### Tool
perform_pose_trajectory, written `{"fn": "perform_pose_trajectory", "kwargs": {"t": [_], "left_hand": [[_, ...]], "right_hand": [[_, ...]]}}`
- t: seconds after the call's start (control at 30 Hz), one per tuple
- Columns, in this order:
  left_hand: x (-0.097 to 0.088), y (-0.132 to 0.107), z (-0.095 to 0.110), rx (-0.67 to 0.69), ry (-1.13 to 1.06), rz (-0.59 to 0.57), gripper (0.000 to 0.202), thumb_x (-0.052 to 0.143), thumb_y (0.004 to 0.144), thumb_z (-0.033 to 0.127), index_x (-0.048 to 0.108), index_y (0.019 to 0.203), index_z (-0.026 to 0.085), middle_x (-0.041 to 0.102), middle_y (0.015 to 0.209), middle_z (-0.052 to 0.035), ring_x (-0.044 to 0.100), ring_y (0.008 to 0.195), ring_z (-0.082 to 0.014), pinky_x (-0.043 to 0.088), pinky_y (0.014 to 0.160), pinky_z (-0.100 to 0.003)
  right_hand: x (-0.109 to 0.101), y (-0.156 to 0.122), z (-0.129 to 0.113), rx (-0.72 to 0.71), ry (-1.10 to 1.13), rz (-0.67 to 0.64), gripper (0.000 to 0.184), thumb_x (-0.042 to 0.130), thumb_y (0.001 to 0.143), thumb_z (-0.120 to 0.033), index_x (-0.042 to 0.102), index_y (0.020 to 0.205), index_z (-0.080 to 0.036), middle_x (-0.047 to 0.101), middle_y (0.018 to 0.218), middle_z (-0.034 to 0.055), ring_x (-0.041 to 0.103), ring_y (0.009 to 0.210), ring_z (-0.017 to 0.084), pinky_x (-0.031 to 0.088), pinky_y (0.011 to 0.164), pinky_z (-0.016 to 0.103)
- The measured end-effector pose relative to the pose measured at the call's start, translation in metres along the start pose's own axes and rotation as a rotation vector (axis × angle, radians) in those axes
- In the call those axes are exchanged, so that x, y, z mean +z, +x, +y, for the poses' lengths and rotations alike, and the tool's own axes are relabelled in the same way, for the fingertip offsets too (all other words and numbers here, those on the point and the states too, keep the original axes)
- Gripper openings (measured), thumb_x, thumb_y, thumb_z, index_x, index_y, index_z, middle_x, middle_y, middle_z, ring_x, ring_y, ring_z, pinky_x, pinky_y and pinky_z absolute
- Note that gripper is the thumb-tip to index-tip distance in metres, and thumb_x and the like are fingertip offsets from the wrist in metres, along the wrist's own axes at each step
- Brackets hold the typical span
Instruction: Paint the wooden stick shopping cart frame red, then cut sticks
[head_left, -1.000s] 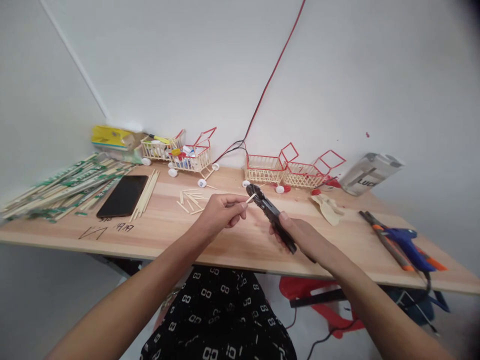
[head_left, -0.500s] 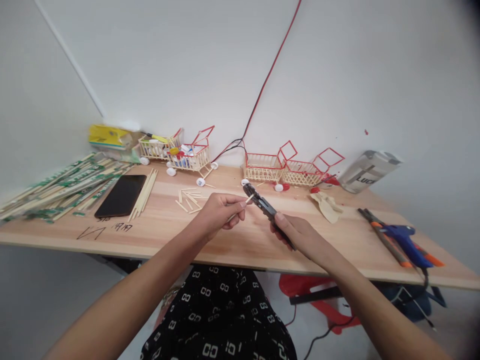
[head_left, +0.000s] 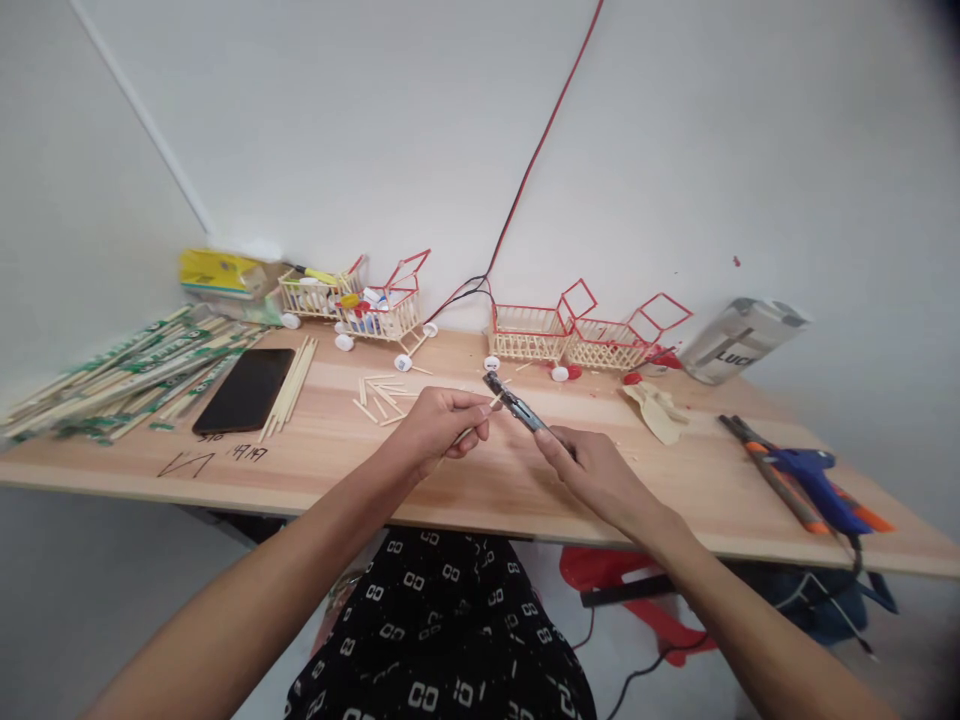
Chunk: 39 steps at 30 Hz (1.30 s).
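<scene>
My left hand (head_left: 454, 425) pinches a thin wooden stick (head_left: 496, 400) between thumb and fingers. The stick's tip meets the jaws of the dark metal pliers (head_left: 521, 408). Closed around the handles of these pliers is my right hand (head_left: 600, 470), to the right of the left one. Whether the jaws touch the stick or only surround it is too small to tell. Several short cut stick pieces (head_left: 381, 398) lie loose on the wooden table (head_left: 480, 495), just beyond my left hand.
Miniature stick carts (head_left: 382, 315) and red-rimmed stick baskets (head_left: 529, 335) stand along the wall. Left are long sticks (head_left: 289, 390), a phone (head_left: 244, 390) and wrapped chopsticks (head_left: 127, 375). Right are a blue glue gun (head_left: 817, 485), orange-handled pliers (head_left: 776, 480) and a bag (head_left: 742, 340).
My right hand has squeezed the pliers' handles closer together, and its fingers have curled in. The pliers have turned slightly. My left hand stays almost in place with the stick.
</scene>
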<state>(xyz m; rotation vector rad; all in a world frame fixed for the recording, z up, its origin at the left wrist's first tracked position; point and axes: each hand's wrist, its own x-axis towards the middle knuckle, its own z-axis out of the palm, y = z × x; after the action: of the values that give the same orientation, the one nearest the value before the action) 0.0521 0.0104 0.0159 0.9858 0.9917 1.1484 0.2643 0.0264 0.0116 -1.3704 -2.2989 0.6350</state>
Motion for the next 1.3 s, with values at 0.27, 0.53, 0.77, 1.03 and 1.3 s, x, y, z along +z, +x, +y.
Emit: {"fn": "perform_pose_trajectory", "kwargs": {"t": [0.27,0.53,0.77,1.03,1.3], "left_hand": [[-0.002,0.005,-0.009,-0.029,0.007,-0.004,0.018,0.066,0.073,0.018,0.060,0.059,0.009,0.052,0.052,0.0017,0.032,0.033,-0.0008,0.012,0.035,-0.018],[-0.003,0.007,-0.012,-0.034,-0.010,0.000,0.014,0.068,0.072,0.019,0.062,0.065,0.008,0.055,0.056,0.0005,0.033,0.035,-0.0007,0.013,0.035,-0.017],[-0.005,0.009,-0.014,-0.008,0.000,-0.013,0.015,0.069,0.071,0.020,0.062,0.066,0.008,0.055,0.056,0.0008,0.033,0.035,-0.0003,0.012,0.035,-0.018],[-0.007,0.007,-0.016,0.033,0.003,-0.050,0.016,0.069,0.074,0.023,0.064,0.072,0.008,0.056,0.058,0.0006,0.034,0.036,-0.0010,0.013,0.036,-0.018],[-0.004,0.006,-0.016,0.047,0.000,-0.044,0.016,0.069,0.074,0.024,0.066,0.074,0.008,0.059,0.061,-0.0010,0.039,0.037,-0.0021,0.018,0.034,-0.017]], "right_hand": [[0.008,0.001,0.008,0.026,-0.154,0.046,0.058,0.031,0.091,-0.067,0.040,0.058,-0.020,0.049,0.053,0.0014,0.041,0.052,0.013,0.025,0.054,0.028],[0.010,0.003,0.010,0.083,-0.260,0.006,0.060,0.026,0.091,-0.069,0.048,0.064,-0.020,0.060,0.062,0.0078,0.050,0.057,0.018,0.028,0.057,0.030],[0.011,0.005,0.010,0.085,-0.338,0.032,0.055,0.028,0.091,-0.068,0.047,0.069,-0.021,0.061,0.068,0.0075,0.052,0.061,0.019,0.027,0.059,0.029],[0.006,0.004,0.010,0.022,-0.240,0.046,0.056,0.030,0.090,-0.070,0.046,0.071,-0.020,0.060,0.071,0.0056,0.051,0.064,0.018,0.030,0.061,0.029],[-0.004,0.002,0.004,0.054,0.053,-0.116,0.063,0.024,0.091,-0.070,0.053,0.071,-0.019,0.060,0.067,0.0025,0.054,0.065,0.017,0.036,0.063,0.029]]}}
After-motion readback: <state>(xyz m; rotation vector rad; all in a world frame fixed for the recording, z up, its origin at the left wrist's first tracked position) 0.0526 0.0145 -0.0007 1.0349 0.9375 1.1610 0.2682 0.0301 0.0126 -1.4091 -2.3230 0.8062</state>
